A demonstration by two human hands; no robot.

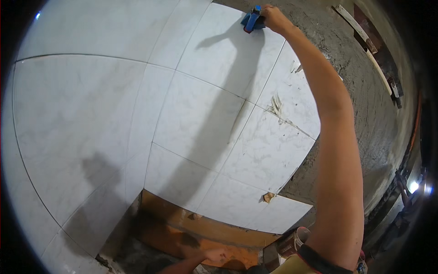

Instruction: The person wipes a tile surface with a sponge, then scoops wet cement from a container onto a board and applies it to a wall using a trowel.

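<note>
At the top, my right hand [273,18] grips a blue tool [253,16] against the white marbled wall tiles [196,114], with my arm stretched up from the lower right and casting a long shadow. Near the bottom centre, my left hand [214,254] is low over an orange surface [242,253], its fingers slightly bent and apart, with nothing visible in them. Tile spacers or scraps [276,105] and smears of grout sit along the joints of the right-hand tiles.
Rough grey mortar [365,132] covers the wall right of the tiles. Wooden battens [356,27] lie along the upper right. A bucket [292,242] stands below the tiles, beside my right arm. A bright light [414,186] shines at the far right.
</note>
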